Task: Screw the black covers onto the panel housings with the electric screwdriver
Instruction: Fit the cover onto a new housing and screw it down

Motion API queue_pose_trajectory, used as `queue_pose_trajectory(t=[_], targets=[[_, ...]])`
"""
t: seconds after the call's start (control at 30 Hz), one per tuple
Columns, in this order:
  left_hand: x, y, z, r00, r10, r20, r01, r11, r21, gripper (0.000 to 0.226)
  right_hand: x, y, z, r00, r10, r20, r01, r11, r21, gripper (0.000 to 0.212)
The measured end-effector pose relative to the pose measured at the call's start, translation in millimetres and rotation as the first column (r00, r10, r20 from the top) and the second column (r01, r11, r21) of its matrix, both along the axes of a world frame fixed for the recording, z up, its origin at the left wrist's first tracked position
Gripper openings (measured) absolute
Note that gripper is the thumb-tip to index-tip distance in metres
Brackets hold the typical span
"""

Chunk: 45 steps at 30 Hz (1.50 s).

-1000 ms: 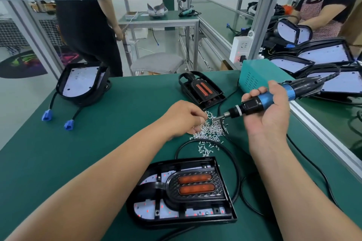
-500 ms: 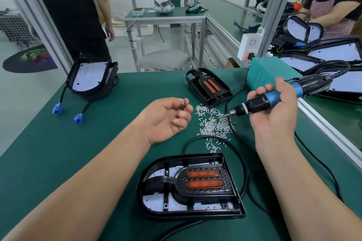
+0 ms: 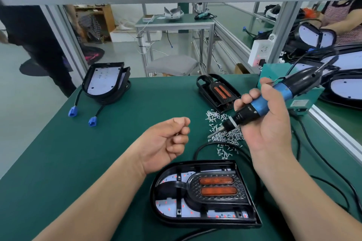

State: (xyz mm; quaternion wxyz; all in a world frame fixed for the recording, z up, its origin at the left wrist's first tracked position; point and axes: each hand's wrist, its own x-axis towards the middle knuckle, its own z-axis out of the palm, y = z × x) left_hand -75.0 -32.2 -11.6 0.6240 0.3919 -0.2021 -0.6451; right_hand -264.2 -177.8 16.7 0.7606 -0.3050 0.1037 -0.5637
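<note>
Hidden or unclear: the left hand (image 3: 166,143) is clenched palm-up, pinching a screw (image 3: 177,134) of which only a glint shows between thumb and curled fingers. The rear of the electric screwdriver (image 3: 274,100) blurs into the dark panels at right. Whether the bit touches the loose screws (image 3: 225,129) cannot be told.

Right hand (image 3: 268,123) grasps the screwdriver round its blue barrel. The long axis runs diagonally, cord end upper right, bit pointing down-left over the screw pile.

Panel housing (image 3: 246,219) lies flat on the green tabletop (image 3: 98,152) at the near edge, between the forearms, rounded end left, straight end right. Black cover (image 3: 215,199) sits in it, its two orange strips running left-right. A spare cover (image 3: 217,92) lies beyond the screws. Stacked housings (image 3: 105,82) sit far left.
</note>
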Motion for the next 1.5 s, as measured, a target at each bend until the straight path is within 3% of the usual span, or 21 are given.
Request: queue_pose_trajectory(t=[0.17,0.37,0.5,0.63,1.5], targets=[[-2.7,-4.4,-4.2,0.999,-0.036,0.030,0.037,0.999,-0.037,0.013,13.3,12.9,12.3,1.000,0.010,-0.004,-0.010,0.998,-0.068,0.023],[1.2,-5.3,-1.6,0.998,-0.024,0.061,0.026,0.999,-0.035,0.011,29.9,11.3,38.4,0.997,-0.018,0.069,0.022,0.999,-0.045,0.013],[-0.9,-4.8,-4.2,0.993,-0.049,0.106,0.053,0.998,-0.039,0.005,28.1,11.3,29.9,0.993,-0.014,0.117,0.010,0.999,0.034,0.025],[-1.8,-4.4,-5.5,0.991,-0.057,0.120,0.061,0.998,-0.032,0.013,18.3,13.4,16.1,0.991,-0.039,0.127,0.024,0.993,0.114,0.017],[-9.9,-1.5,1.9,0.983,-0.023,0.180,0.019,0.999,0.026,0.016,16.1,17.4,17.1,0.996,0.005,0.091,-0.005,1.000,0.003,0.006]])
